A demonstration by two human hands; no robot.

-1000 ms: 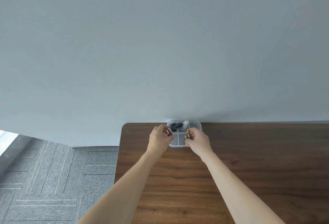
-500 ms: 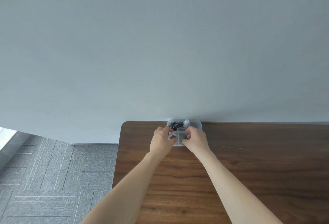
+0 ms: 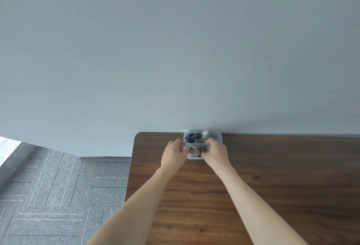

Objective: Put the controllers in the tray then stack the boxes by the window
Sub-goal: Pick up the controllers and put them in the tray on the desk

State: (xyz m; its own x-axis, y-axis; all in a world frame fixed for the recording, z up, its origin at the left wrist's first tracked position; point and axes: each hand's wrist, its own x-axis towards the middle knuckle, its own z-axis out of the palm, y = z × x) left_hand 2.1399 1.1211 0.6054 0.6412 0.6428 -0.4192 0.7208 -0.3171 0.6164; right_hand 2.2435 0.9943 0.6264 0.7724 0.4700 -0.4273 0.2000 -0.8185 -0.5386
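At the far edge of a dark wood-grain table [image 3: 272, 186], against a plain grey-blue wall [image 3: 175, 50], sits a small translucent plastic tray [image 3: 217, 135] with rounded corners, split by a cross divider into four compartments. Table surface smooth, visible grain streaks, rounded corner at far left.

Far-left compartment: coiled black cable [image 3: 192, 137]. A small white bottle [image 3: 204, 134] with a round cap stands tilted by the far middle divider. Near-left compartment: small brownish item [image 3: 191, 150], too small to identify. Near-right compartment: small orange-and-dark pieces [image 3: 201, 150], identity unclear.

Left hand [image 3: 173, 154] at the tray's near-left corner, fingers curled, thumb and fingertips close together at the rim; whether it pinches the rim or just touches it, cannot tell. Right hand [image 3: 216, 154] at the tray's near-right side, fingers curled down over the near-right compartment, fingertips close to the orange-and-dark pieces; grip on them unclear. Both bare forearms reach forward from the bottom of frame, tray between the two hands.

Floor at left: grey carpet tiles [image 3: 58, 196], ribbed texture, laid in alternating directions. Bright strip at far left edge, blown out.
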